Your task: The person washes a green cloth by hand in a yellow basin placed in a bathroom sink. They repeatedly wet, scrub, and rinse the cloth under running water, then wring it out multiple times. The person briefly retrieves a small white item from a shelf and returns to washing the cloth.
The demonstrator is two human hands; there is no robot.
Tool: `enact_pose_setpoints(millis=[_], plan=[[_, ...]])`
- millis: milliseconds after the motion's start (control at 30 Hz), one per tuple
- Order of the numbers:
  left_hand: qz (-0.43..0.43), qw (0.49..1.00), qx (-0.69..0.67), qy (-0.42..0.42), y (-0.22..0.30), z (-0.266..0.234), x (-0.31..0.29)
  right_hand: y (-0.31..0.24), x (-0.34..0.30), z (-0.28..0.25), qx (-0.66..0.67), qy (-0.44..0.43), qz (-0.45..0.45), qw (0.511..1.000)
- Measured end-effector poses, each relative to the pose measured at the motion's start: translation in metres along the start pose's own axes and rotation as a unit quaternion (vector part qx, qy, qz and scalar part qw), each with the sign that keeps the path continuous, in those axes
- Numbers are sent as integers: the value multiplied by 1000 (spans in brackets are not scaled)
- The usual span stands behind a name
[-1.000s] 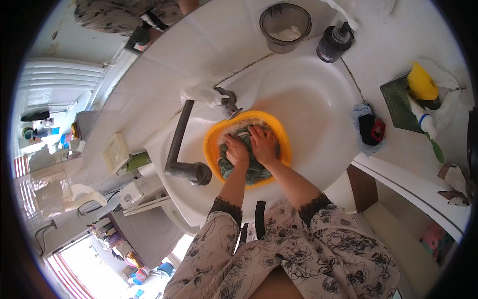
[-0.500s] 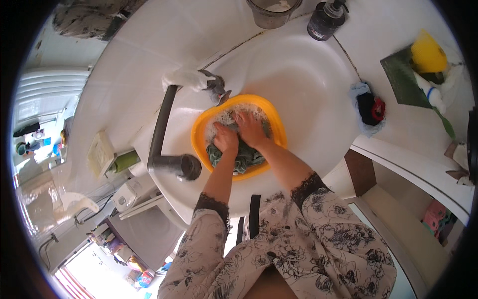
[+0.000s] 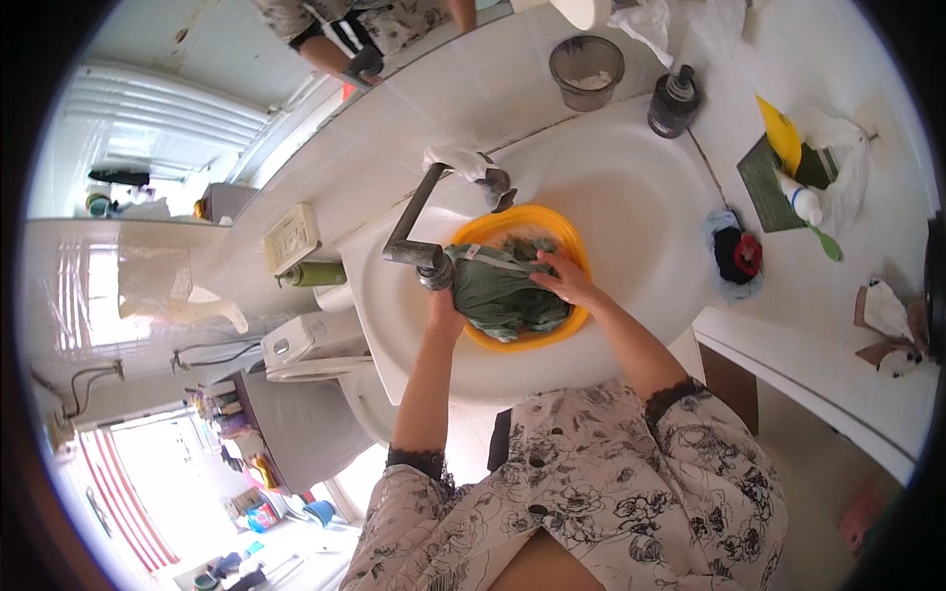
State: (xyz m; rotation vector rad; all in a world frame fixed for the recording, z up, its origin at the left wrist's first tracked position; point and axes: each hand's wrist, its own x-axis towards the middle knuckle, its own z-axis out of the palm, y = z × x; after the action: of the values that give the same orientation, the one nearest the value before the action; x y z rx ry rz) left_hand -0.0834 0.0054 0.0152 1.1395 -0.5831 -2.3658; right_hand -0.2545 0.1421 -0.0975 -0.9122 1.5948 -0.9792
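A wet, dark green garment (image 3: 507,300) with a pale strip along its upper side bulges out of a yellow basin (image 3: 581,236) in the white sink. My left hand (image 3: 445,310) grips the garment's left edge below the tap's spout; its fingers are mostly hidden by cloth and spout. Over the garment's right side rests my right hand (image 3: 567,279), thumb and fingers apart on the fabric. Some suds (image 3: 517,236) show at the basin's far side. The dark grey tap (image 3: 414,248) reaches over the basin's left rim, close above my left hand.
On the far ledge stand a translucent grey cup (image 3: 586,74) and a dark pump bottle (image 3: 675,103). To the right lie a bundle of blue, black and red cloth (image 3: 736,254), a green board (image 3: 764,187) and a white tube (image 3: 798,197). A green bottle (image 3: 313,274) is at left.
The garment has come up from the suds and now bulges above the basin. My left hand has moved to its left edge, my right hand to its right side. The view has shifted.
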Motion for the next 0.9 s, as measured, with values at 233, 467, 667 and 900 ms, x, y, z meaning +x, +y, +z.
enact_pose_setpoints(millis=[233, 467, 667, 900], plan=[[-5, 993, -117, -23, -45, -17, 7, -38, 5, 33, 277, 336, -113, 893], [128, 955, -161, -216, -89, -55, 36, -105, -30, 69, 6, 182, -289, 940], [-56, 993, -96, 42, -84, -28, 30, -92, -7, 84, -120, 215, -248, 937], [-91, 988, -43, 120, -96, 16, 21, -45, 66, 45, -82, 350, -97, 928]])
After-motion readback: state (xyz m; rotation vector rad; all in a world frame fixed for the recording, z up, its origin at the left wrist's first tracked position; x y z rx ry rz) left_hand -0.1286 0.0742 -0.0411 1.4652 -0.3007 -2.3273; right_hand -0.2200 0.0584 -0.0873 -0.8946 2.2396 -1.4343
